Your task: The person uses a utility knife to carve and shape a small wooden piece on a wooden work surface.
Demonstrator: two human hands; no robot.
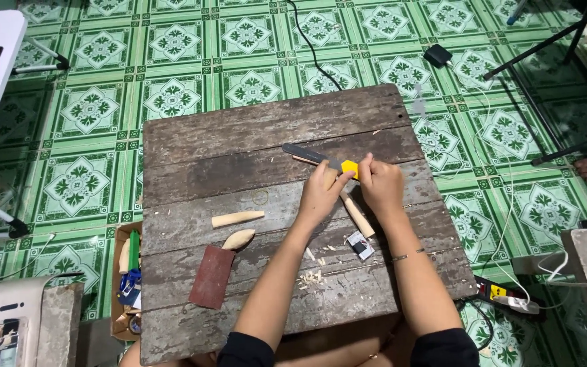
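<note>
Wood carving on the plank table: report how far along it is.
Done: two shaped wooden pieces lie beside the sandpaper, with shavings scattered on the table. In hand: left hand steadies a stick while right hand works the yellow-handled knife. Left: that stick looks unshaped.

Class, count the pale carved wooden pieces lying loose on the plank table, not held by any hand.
2. One long piece lies left of the left hand; a shorter piece lies just below it, beside the sandpaper. Others may be hidden.

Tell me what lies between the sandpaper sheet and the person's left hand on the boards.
In the head view, between the sandpaper sheet and left hand lie two carved wooden pieces.
</note>
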